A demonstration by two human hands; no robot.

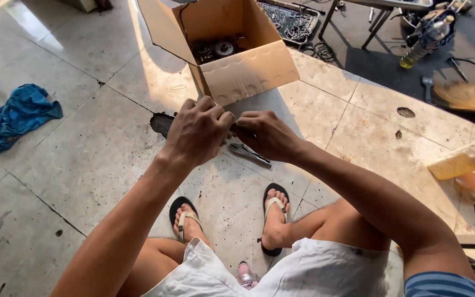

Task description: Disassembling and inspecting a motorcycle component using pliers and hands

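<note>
Far off to the left of the joined hands, a crumpled blue cloth (pixel 15 118) lies on the tiled floor (pixel 83 165). The left hand (pixel 198 132) is curled into a loose fist, knuckles up, its fingers closed toward the right hand (pixel 265 135), and the 2 meet fingertip to fingertip above the floor. Whatever they pinch between them is hidden by the fingers; it looks like a small part, but its shape cannot be told, so the grip reads only as closed and narrow on both sides. Just below and slightly right of that meeting point, a metal wrench (pixel 249 154) lies flat on the tile, close under the right hand yet not held by it. Directly beyond the grip stands an open cardboard box (pixel 237 55) with dark round metal parts (pixel 215 49) inside. Well to the right of the hands, a straw broom (pixel 465 96) rests near the floor's edge.
</note>
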